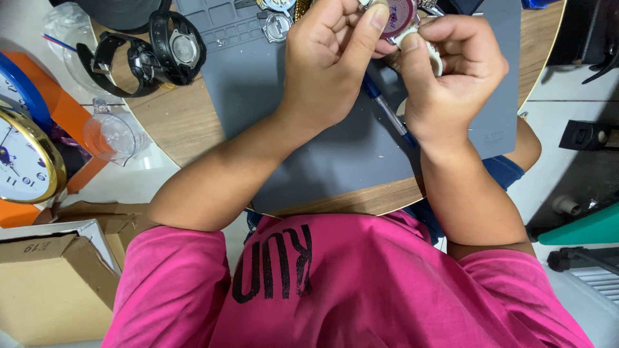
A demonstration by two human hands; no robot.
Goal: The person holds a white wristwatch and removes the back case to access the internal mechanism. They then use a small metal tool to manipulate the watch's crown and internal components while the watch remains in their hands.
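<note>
- Item in hand: 1 watch with a pink dial (398, 14), held above the far edge of the grey work mat (335, 148)
- Left hand (325, 61): I see the fingers curled tight on the case, thumb pressed to its rim
- Right hand (448, 71): fingers closed around the pale strap (431, 53)
- Handling note: I judge the step goes best with the case pinned steady and force kept small, low over the mat
- 2 black wristwatches (151, 55), left of the mat
- 2 wall clocks (22, 148), partly cut off
- 1 blue pen (387, 109), under the hands
- 1 cardboard box (51, 283)
- 1 clear plastic cup (109, 132)
</note>
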